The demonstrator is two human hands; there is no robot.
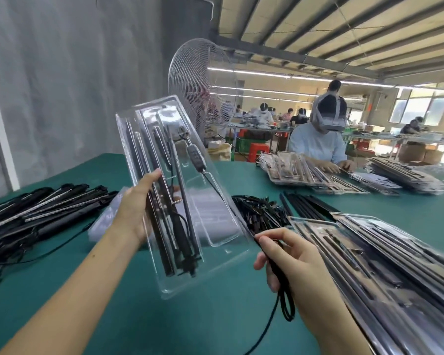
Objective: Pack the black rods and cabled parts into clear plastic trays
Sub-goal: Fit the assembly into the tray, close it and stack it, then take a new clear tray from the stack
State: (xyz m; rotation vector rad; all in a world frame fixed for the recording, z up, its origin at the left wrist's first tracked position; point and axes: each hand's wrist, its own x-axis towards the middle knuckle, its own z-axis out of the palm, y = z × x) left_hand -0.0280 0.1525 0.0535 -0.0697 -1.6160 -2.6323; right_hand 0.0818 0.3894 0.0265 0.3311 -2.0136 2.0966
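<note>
Tray [223, 226]: up off the surface [190, 316], tilted, held in mid-air.
Left hand [136, 208]: gripping the tray's left edge, thumb in front, fingers behind.
Rods [164, 239]: bunched in the tray's left slots.
Controller [196, 158]: sitting near the tray's top, lead running down and right.
Right hand [287, 260]: pinching the black cable [285, 298] just off the tray's lower right corner, slack looping below.
Loose rods [36, 208]: piled at far left.
Cabled parts [256, 213]: heaped behind the tray.
Filled trays [369, 252]: stacked at right.
</note>
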